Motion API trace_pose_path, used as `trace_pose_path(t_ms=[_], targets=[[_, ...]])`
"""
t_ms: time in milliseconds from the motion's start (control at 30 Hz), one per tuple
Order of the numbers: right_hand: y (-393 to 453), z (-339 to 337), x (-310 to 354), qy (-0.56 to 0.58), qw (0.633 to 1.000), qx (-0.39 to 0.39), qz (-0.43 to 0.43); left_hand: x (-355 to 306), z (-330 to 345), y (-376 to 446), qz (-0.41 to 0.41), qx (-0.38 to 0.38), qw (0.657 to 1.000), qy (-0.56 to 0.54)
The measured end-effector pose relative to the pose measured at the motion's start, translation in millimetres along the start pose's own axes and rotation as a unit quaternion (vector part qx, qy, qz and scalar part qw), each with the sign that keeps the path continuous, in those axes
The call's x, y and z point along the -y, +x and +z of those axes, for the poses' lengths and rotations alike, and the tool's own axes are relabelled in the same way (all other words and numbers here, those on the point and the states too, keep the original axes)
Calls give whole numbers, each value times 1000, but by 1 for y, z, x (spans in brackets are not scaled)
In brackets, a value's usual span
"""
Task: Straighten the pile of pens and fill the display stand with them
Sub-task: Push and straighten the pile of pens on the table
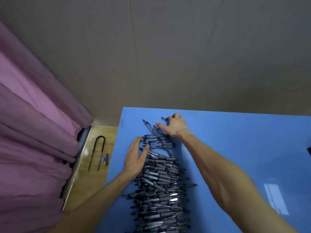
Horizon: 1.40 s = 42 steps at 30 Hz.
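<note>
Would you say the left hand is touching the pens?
Touching: the head view shows the left hand lying flat against the left edge of the pens, thumb on them.

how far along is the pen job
Early. Done: most of the pens already lie roughly crosswise in one long pile on the blue table. In hand: the left hand presses flat against the pile's left side, while the right hand gathers a few skewed pens at the far end. Left: squaring those strays, then filling the stand, which isn't in view.
</note>
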State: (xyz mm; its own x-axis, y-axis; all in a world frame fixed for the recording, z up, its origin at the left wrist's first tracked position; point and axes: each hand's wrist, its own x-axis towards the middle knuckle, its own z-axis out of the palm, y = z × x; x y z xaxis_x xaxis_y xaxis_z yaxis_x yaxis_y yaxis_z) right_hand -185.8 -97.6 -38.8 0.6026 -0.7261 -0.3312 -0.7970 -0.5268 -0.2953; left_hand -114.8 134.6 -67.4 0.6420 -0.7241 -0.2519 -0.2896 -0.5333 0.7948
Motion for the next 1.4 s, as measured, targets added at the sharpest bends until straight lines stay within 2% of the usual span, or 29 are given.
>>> trace_pose_path(t_ms=[200, 333, 433, 667, 767, 900, 1033, 1200, 1333, 1400], targets=[[-6, 11, 16, -55, 990, 19, -127, -8, 3, 11, -21, -29, 996, -83], [-15, 12, 17, -11, 981, 69, -179, -4, 0, 16, -6, -44, 995, -84], [-28, 17, 18, 38, 971, 104, -211, -7, -7, 27, -8, -38, 998, -41], [-62, 22, 0, 109, 975, 83, -177, -2, -13, 40, 46, 77, 992, 85], [-67, 23, -24, 20, 992, 20, -127, 7, -10, 37, 75, 76, 991, 76], [-81, 31, -36, -54, 993, 28, -101, 1, -8, 32, 99, 65, 992, 53], [-89, 30, -24, -9, 989, 63, -133, -5, -6, 26, 83, 53, 995, -22], [-101, 34, -18, 33, 985, 64, -159, 0, -7, 15, 88, 9, 995, -40], [-104, 33, -10, 19, 984, 72, -160, 8, -5, 6, 73, 49, 996, 10], [-106, 33, -5, 11, 984, 72, -162, 7, -3, 2, 58, 53, 997, -12]])
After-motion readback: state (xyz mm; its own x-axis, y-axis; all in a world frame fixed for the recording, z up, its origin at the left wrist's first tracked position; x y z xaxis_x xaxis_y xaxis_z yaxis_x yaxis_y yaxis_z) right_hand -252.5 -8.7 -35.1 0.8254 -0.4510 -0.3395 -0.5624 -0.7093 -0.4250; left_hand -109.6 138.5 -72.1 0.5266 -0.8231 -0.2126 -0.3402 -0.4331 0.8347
